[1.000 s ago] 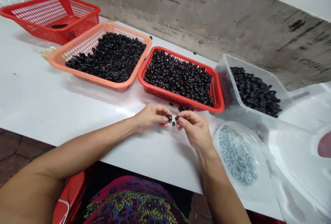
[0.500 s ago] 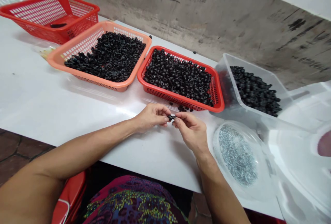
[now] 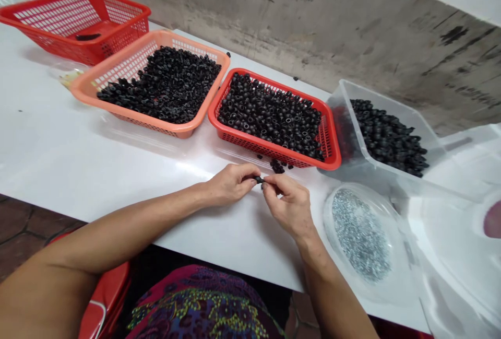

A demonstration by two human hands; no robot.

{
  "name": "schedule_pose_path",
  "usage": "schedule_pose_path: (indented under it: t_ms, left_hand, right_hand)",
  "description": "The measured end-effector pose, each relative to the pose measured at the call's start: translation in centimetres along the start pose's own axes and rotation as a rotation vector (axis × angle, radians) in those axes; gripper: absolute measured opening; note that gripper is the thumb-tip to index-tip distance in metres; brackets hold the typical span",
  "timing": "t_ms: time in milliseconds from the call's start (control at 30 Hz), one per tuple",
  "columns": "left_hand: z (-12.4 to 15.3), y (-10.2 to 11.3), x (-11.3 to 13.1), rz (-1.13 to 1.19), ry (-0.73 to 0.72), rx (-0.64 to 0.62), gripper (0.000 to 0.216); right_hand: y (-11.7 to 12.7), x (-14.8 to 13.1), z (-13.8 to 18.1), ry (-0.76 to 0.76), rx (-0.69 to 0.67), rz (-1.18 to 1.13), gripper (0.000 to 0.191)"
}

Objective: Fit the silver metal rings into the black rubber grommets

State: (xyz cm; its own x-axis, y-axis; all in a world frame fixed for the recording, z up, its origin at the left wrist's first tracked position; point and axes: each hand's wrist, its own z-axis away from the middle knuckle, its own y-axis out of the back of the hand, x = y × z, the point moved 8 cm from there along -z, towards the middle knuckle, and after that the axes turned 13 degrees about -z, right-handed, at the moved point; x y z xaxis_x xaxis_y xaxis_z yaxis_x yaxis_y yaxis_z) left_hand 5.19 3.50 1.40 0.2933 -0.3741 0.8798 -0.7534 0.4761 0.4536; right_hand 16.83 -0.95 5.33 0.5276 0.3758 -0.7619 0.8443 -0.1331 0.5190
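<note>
Both my hands are together over the white table, just in front of a red plastic basket (image 3: 250, 143). My left hand (image 3: 230, 185) and my right hand (image 3: 288, 206) pinch a small black bead (image 3: 259, 179) between their fingertips, and the fingers hide most of it. A small heap of loose black beads (image 3: 277, 166) lies on the table against the basket's front edge, just beyond my right fingers. That basket is filled with similar beads.
An orange basket (image 3: 133, 114) of black beads, a clear plastic tub (image 3: 344, 135) of them and a clear dish (image 3: 326, 213) of tiny silver pieces stand nearby. A red basket (image 3: 58, 7) sits far left, against a stained concrete wall (image 3: 313, 20).
My hands have closed in from slightly apart and now meet on the bead. The loose bead on the table beneath them no longer shows.
</note>
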Motion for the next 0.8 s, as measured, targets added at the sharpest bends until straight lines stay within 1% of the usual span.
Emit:
schedule_pose_path:
  t_ms: [100,167,333,467,567,700,733,800]
  left_hand:
    - [0.1,0.0,0.1,-0.032,0.001,-0.006,0.017]
    - [0.1,0.0,0.3,-0.006,-0.004,-0.006,0.018]
    - [0.1,-0.2,0.5,0.088,0.015,-0.045,0.018]
    - [0.2,-0.2,0.6,0.112,0.025,-0.044,0.018]
    - [0.2,-0.3,0.2,0.091,0.07,-0.027,0.018]
    - [0.3,-0.2,-0.3,0.038,0.118,0.006,0.019]
    - [0.3,-0.1,-0.2,0.037,0.11,0.011,0.019]
    - [0.3,-0.1,0.3,0.049,0.069,0.005,0.02]
  right_hand:
    - [-0.1,0.5,0.0,-0.051,0.011,-0.026,0.015]
    - [-0.1,0.8,-0.1,-0.099,0.013,-0.091,0.014]
    - [-0.2,2.7,-0.2,-0.353,-0.044,-0.373,0.008]
    - [-0.6,3.7,-0.3,-0.462,-0.075,-0.521,0.006]
    - [-1.2,3.7,-0.2,-0.46,-0.081,-0.51,0.007]
    - [-0.5,2.6,-0.3,-0.299,0.039,-0.322,0.008]
    - [-0.4,2.7,-0.3,-0.294,0.048,-0.327,0.007]
    - [-0.8,3.5,-0.2,-0.372,-0.004,-0.464,0.007]
